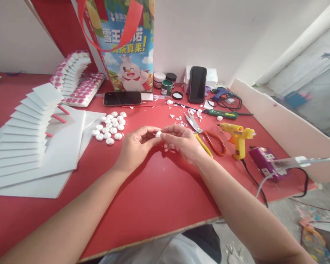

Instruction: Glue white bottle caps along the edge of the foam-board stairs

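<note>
Head view: two hands meet over the red table. The left hand and the right hand pinch one small white piece between their fingertips, both grasping it just above the table, a little left of the scissors.

One pair of scissors lies open, with one red and one yellow handle, touching the right hand's far side. Right of the scissors stands one yellow glue gun, its cord running off the table edge, and beyond it one purple box. Behind the scissors lie white scraps, one green pen-like tool and one blue tool with cables.

Left of the scissors sits a cluster of roughly twenty white caps. Further left lie stepped white foam sheets, about ten steps, on flat sheets.

Behind the scissors, two phones: one flat, one propped upright. Three small paint jars stand beside a printed bag. A curved model of pink-dotted pieces stands left of the bag.

Nothing blocks the hands.
</note>
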`<state>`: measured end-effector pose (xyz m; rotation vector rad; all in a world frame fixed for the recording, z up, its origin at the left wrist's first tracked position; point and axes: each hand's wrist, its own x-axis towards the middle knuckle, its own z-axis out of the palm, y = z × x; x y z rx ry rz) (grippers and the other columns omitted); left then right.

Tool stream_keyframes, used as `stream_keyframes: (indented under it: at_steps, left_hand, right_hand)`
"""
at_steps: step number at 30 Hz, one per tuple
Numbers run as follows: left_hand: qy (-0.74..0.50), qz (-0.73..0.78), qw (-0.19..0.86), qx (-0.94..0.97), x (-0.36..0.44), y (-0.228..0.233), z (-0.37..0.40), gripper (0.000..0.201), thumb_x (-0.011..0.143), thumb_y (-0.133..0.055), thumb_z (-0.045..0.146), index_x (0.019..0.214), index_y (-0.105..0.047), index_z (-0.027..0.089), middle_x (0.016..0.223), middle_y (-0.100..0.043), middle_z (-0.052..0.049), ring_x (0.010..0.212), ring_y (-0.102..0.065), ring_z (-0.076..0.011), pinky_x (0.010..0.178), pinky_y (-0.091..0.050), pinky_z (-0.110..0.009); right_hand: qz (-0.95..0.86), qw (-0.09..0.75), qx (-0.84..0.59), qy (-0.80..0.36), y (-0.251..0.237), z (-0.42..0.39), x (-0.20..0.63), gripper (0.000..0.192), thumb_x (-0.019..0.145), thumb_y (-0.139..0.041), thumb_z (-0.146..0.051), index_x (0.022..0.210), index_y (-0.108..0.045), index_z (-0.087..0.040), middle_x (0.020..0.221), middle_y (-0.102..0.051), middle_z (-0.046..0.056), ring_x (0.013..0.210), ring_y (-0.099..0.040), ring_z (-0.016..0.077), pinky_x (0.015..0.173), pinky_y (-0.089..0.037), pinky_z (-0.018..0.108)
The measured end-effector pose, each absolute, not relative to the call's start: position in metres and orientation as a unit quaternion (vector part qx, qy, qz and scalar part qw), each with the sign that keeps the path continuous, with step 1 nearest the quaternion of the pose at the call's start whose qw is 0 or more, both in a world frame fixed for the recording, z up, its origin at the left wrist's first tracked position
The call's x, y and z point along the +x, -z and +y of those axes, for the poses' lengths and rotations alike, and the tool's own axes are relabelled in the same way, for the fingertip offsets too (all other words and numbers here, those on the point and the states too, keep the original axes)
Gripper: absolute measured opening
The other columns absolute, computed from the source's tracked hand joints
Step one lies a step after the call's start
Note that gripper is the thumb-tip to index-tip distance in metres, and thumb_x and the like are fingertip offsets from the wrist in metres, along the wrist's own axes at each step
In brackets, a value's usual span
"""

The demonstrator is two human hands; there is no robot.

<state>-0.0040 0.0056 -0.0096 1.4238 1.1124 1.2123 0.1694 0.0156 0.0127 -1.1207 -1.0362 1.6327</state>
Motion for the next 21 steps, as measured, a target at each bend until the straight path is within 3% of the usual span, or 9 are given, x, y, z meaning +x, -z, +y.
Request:
stream_keyframes:
  at_steps: [8,13,18,21]
  left_hand:
    - [-0.506,0.438,0.554,0.496,-0.0029,0.0044,0.0046,0.031,0.077,-0.087,0.034,0.104,-0.081,0.019,0.104,-0.079,-0.006,0.095,-0.074,-0.021,0.089,-0.061,-0.034]
    - [-0.499,0.44,0.605,0.438,-0.0039,0.0051,0.0071,0.035,0.077,-0.088,0.037,0.106,-0.082,0.018,0.094,-0.081,-0.007,0.086,-0.075,-0.02,0.087,-0.061,-0.035]
    - [-0.503,0.427,0.62,0.425,-0.0034,0.0047,0.0065,0.035,0.073,-0.09,0.035,0.102,-0.082,0.016,0.085,-0.079,-0.006,0.079,-0.072,-0.0183,0.078,-0.061,-0.033]
    - [-0.5,0.432,0.612,0.435,-0.0023,0.0029,0.0056,0.034,0.072,-0.09,0.034,0.1,-0.082,0.015,0.086,-0.079,-0.006,0.082,-0.071,-0.0187,0.081,-0.061,-0.034]
  right_hand:
    - [-0.474,0.437,-0.478,-0.596,-0.0147,0.0148,0.1692,0.044,0.062,-0.094,-0.04,0.088,-0.068,-0.017,0.065,-0.069,-0.002,0.051,-0.062,0.0108,0.04,-0.042,0.02]
    - [-0.521,0.425,-0.483,-0.56,-0.015,0.0139,0.1695,0.033,0.074,-0.086,-0.042,0.083,-0.068,-0.016,0.059,-0.067,-0.001,0.05,-0.061,0.0114,0.044,-0.047,0.022]
    - [-0.58,0.422,-0.491,-0.495,-0.0115,0.0122,0.1695,0.026,0.082,-0.077,-0.041,0.084,-0.067,-0.017,0.064,-0.067,-0.001,0.048,-0.058,0.0111,0.04,-0.044,0.023]
    - [-0.629,0.409,-0.499,-0.433,-0.0072,0.0104,0.1695,0.02,0.087,-0.071,-0.038,0.087,-0.067,-0.019,0.07,-0.071,0.0,0.051,-0.06,0.0114,0.047,-0.047,0.024]
